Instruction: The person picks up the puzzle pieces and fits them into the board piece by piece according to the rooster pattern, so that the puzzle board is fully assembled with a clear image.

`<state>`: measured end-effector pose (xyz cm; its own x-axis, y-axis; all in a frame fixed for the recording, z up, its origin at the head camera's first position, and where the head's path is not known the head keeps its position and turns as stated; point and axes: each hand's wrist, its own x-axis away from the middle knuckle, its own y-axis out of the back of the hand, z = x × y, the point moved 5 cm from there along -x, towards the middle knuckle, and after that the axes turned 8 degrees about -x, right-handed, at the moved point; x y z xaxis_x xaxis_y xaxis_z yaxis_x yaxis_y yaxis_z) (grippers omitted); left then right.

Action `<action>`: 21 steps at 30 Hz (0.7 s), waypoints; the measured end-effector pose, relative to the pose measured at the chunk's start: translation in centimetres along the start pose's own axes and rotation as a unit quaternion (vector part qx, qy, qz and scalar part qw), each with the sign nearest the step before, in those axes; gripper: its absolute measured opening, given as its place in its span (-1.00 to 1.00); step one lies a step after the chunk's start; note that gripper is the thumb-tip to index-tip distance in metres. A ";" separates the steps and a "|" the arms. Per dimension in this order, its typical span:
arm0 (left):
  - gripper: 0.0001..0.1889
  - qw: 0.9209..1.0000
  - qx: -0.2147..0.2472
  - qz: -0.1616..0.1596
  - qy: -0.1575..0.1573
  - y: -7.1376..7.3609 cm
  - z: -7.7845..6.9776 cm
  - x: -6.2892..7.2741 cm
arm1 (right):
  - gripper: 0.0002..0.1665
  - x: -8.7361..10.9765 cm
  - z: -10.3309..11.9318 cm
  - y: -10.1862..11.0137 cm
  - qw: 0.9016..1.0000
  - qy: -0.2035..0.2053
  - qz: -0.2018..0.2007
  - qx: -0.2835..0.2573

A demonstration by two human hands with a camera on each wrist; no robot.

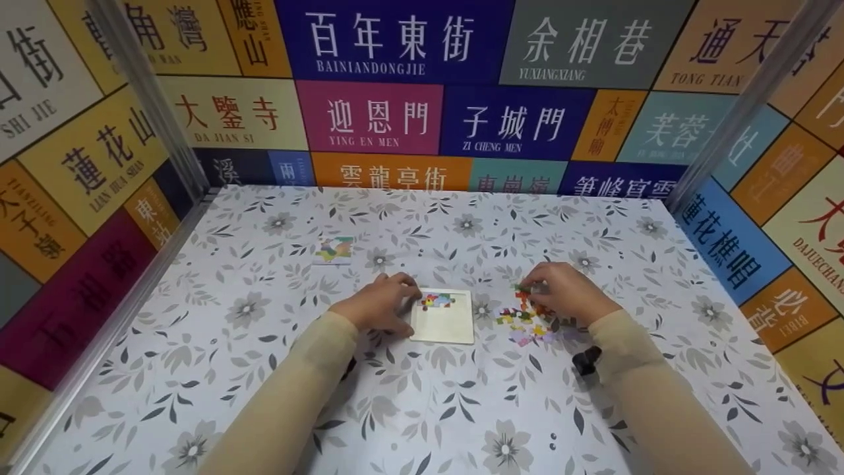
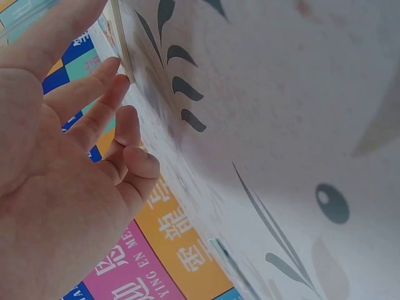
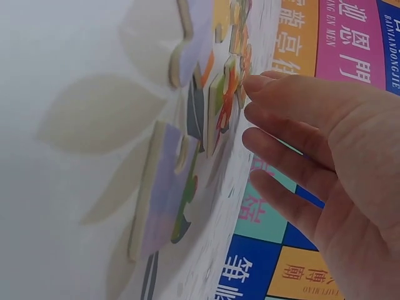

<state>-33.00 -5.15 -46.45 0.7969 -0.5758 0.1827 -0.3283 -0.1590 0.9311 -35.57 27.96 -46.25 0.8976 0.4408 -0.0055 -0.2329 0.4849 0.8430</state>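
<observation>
Sleeves (image 1: pixel 283 396) over floral tabletop (image 1: pixel 409 402); lettered walls (image 1: pixel 369 119); left hand (image 1: pixel 380 303) loose at tray (image 1: pixel 443 327); right hand (image 1: pixel 570 290), grip unclear.

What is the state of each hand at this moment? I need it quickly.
Left hand: open, touching the tray.
Right hand: at the puzzle pieces; cannot tell whether holding one.

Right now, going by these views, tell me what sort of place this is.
Probably a small booth, perhaps set up for tabletop work: walls printed with Chinese characters edge the table on three sides, posts stand at its two far corners, and a puzzle tray lies on top.
</observation>
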 end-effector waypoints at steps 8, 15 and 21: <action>-0.32 1.000 0.000 0.010 0.009 0.0 -0.1 -0.1 | -0.74 0.0 -0.4 -0.2 1.000 -0.005 0.005 -0.009; -0.32 1.000 -0.007 0.010 0.011 0.0 0.1 -0.2 | -0.78 -0.2 -0.5 -0.2 1.000 -0.017 0.001 0.007; -0.32 1.000 -0.003 0.007 0.010 0.0 0.1 -0.1 | -0.81 0.0 -0.4 -0.2 1.000 -0.026 -0.006 0.011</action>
<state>-33.11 -5.14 -46.51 0.8029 -0.5610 0.2015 -0.3356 -0.1460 0.9306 -35.73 28.16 -46.63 0.9189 0.3944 0.0116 -0.2136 0.4726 0.8550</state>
